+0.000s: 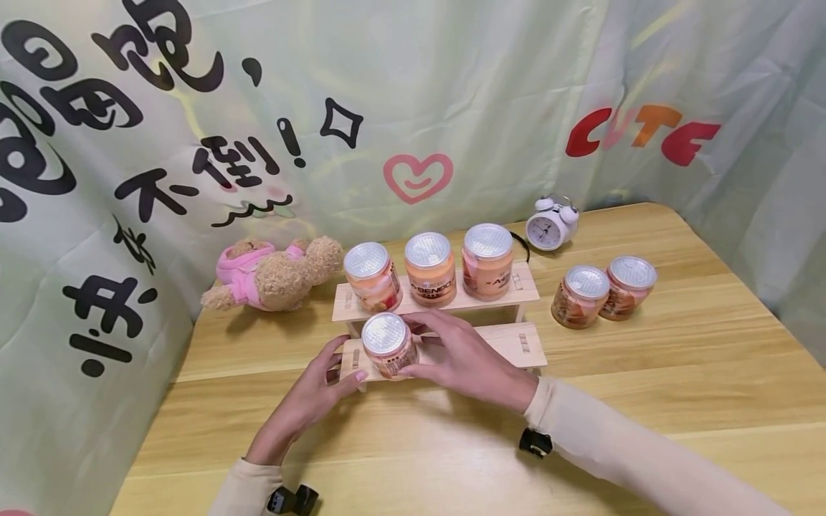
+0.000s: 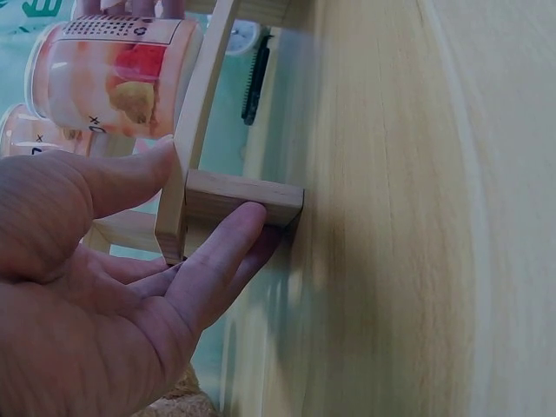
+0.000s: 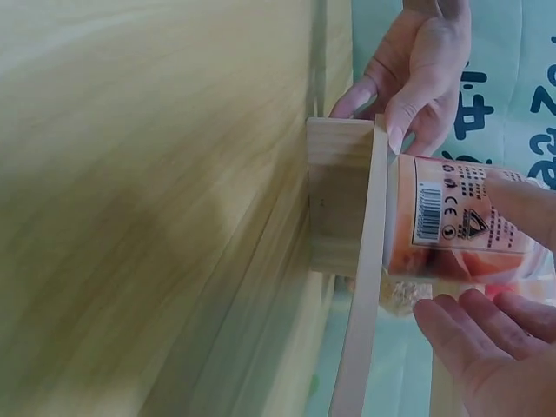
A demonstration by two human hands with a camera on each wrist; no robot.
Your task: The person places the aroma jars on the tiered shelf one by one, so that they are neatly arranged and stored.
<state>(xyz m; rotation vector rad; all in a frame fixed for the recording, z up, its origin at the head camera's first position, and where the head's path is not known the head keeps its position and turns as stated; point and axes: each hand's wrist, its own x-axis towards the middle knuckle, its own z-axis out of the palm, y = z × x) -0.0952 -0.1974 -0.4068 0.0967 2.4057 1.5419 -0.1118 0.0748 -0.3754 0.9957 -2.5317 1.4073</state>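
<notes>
A jar (image 1: 390,355) with a silver lid and peach-coloured label stands upright at the left end of the lower board of a two-tier wooden rack (image 1: 510,340). My right hand (image 1: 467,358) holds this jar, thumb on the near side and fingers reaching round behind. At the rack's left end, my left hand (image 1: 316,390) grips the lower tier. In the left wrist view its thumb (image 2: 130,182) lies against the board edge, while its fingers (image 2: 221,252) reach below to the support leg (image 2: 248,195). The jar's barcode faces the right wrist camera.
Three similar jars (image 1: 431,276) stand along the upper board. Two more jars (image 1: 581,297) sit on the table to the right. A white alarm clock (image 1: 551,226) is behind them, and a plush bear (image 1: 277,276) in pink lies at the left. A printed curtain (image 1: 490,107) hangs behind.
</notes>
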